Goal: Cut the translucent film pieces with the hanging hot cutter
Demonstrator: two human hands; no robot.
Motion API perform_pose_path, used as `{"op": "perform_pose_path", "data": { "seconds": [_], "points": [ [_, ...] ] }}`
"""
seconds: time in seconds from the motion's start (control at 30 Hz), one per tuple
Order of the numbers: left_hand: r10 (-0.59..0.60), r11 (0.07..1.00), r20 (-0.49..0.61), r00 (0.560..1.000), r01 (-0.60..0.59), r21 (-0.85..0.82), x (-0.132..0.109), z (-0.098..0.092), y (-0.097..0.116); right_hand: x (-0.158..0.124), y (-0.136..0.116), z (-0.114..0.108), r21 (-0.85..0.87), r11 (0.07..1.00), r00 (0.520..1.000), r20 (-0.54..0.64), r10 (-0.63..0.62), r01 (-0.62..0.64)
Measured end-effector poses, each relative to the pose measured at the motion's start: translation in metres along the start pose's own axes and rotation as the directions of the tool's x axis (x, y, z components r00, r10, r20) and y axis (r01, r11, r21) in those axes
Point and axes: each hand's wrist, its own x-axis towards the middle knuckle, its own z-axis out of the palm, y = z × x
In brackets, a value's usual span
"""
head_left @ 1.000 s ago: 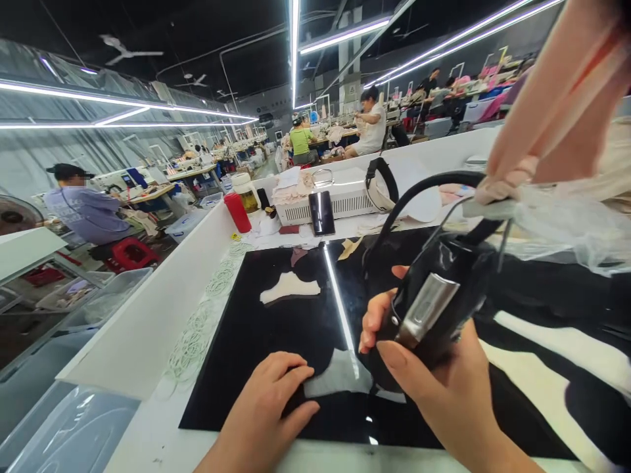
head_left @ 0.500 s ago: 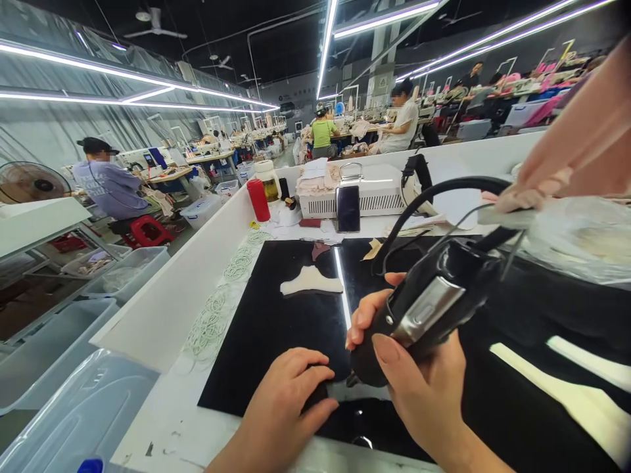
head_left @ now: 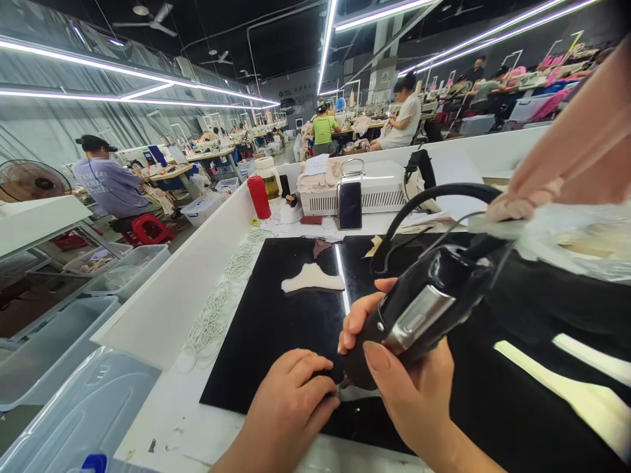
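Note:
My right hand point(head_left: 414, 387) is wrapped round a black corded hand tool point(head_left: 419, 309) with a silver metal strip along its body. The tool slants down to the left, its lower end close above the glossy black board point(head_left: 256, 335). Beside that end my left hand point(head_left: 294, 398) lies low over the board, its fingers curled together; anything between them is hidden. A cream shaped piece point(head_left: 310, 278) lies on the board beyond both hands. To the right, long pale cut pieces point(head_left: 566, 387) lie on black material.
Coiled pale green cords point(head_left: 210, 325) run along the board's left side. A phone point(head_left: 350, 205) leans against a white vented box point(head_left: 379, 190) at the back. A red bottle point(head_left: 259, 197) stands by the low white partition point(head_left: 182, 282). Pink fabric point(head_left: 582, 151) hangs at right.
My right hand has brought the tool slightly left and down, closer to my left hand. My left fingers have drawn closer together near the tool's lower end.

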Motion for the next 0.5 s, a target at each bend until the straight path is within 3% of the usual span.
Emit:
{"op": "perform_pose_path", "data": {
  "seconds": [0.17,0.5],
  "points": [
    [0.044,0.995,0.023,0.999,-0.046,0.089,-0.002,-0.001,-0.001,-0.005,0.003,-0.001,0.010,1.000,0.999,0.040,0.021,-0.021],
    [0.055,0.992,0.016,0.998,-0.056,0.111,-0.011,-0.016,0.000,-0.007,0.005,-0.005,0.025,0.999,0.995,0.086,0.042,-0.044]
  ]
}}
